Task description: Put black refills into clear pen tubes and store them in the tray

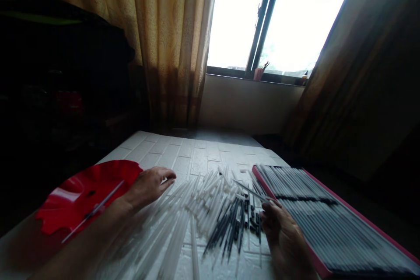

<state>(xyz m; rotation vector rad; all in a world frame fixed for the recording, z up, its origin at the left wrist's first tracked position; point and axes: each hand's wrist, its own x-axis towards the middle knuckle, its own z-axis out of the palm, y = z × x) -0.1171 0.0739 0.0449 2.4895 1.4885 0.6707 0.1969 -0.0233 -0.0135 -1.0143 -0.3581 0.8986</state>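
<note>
My left hand (pixel 151 187) hovers beside the red wavy-edged dish (pixel 68 197), its fingers curved, thumb apart and nothing visible between them. A thin pale stick with a dark part (pixel 98 208) lies across the dish. My right hand (pixel 282 234) pinches one end of a slender pen-like stick (pixel 248 190), which points up and to the left. Between the hands is a spread of translucent white tubes (pixel 175 236). Thin black rods (pixel 226 227) and short black caps (pixel 252 221) lie close to my right hand.
At the right stands a pink-edged box (pixel 357 223) holding rows of pale sticks with dark ends. The white brick-patterned table (pixel 197 153) extends toward a window. Curtains (pixel 173 43) hang behind, and a small cup with sticks (pixel 258 74) stands on the sill.
</note>
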